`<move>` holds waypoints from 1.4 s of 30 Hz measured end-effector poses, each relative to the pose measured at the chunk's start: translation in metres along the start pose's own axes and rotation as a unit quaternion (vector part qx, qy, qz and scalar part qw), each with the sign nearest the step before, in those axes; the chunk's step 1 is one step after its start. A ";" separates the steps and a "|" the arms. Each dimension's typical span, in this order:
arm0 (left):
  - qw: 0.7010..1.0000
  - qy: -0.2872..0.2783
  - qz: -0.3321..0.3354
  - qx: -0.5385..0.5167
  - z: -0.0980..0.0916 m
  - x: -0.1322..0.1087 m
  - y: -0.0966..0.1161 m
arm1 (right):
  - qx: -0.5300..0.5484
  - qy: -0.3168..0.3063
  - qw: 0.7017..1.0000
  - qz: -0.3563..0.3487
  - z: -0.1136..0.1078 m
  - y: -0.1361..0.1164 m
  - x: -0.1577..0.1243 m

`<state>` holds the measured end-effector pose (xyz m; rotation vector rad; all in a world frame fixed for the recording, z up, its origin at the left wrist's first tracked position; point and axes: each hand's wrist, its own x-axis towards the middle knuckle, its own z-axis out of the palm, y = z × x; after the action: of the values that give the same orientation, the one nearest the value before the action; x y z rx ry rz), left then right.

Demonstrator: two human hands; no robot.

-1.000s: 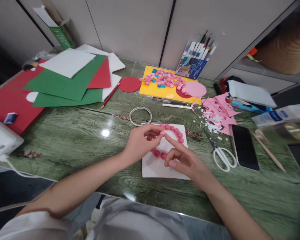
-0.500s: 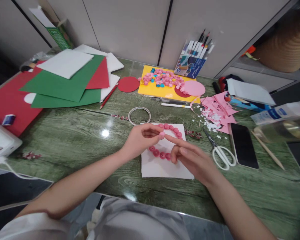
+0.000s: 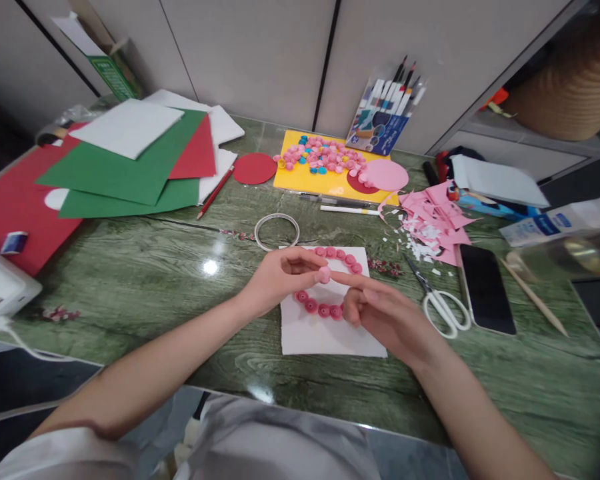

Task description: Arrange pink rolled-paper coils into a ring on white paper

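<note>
- The white card (image 3: 333, 339) lies flat near the middle of the bench's front edge, its near side roughly parallel to that edge.
- Pink rosettes (image 3: 324, 311) stand on the card in a curved outline, partly hidden by the hands.
- The right hand (image 3: 393, 323) is over the card's right side, index finger stretched out and apart from the other fingers, which are bent in.
- The left hand (image 3: 275, 277) comes over the card's left edge, thumb and fingers pinching a small pink piece (image 3: 324, 274) above the card; the right index fingertip is at the piece or just beside it.
- White-handled scissors (image 3: 444, 308) and a phone (image 3: 487, 289) lie toward the bench's right edge.
- A tape ring (image 3: 255, 233) lies just beyond the card's far left corner.
- Pink paper scraps (image 3: 440, 213) are heaped toward the bench's far right corner.
- Along the far edge, a yellow sheet (image 3: 295, 181) carries a pile of pink, blue and yellow pieces (image 3: 330, 157).
</note>
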<state>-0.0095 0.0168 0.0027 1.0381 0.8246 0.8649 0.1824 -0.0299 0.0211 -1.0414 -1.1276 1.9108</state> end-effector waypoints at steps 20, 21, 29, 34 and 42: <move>0.997 -0.027 -0.037 -0.058 0.002 0.003 0.001 | 0.123 -0.012 0.992 0.031 0.000 0.002 0.001; 0.997 -0.026 -0.038 -0.059 0.002 0.003 0.001 | 0.122 -0.012 0.992 0.031 0.000 0.002 0.001; 0.991 -0.077 -0.046 -0.100 0.001 0.003 -0.001 | 0.113 -0.009 0.993 0.038 0.001 0.002 0.001; 0.986 -0.099 -0.067 -0.118 0.000 0.002 -0.002 | 0.126 -0.010 0.991 0.042 0.001 0.004 0.001; 0.975 -0.149 -0.094 -0.135 0.000 0.000 -0.002 | 0.177 -0.036 0.982 0.056 -0.001 0.008 0.003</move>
<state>-0.0094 0.0161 0.0005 0.8096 0.5243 0.6198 0.1804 -0.0308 0.0125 -0.8570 -0.7393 2.1551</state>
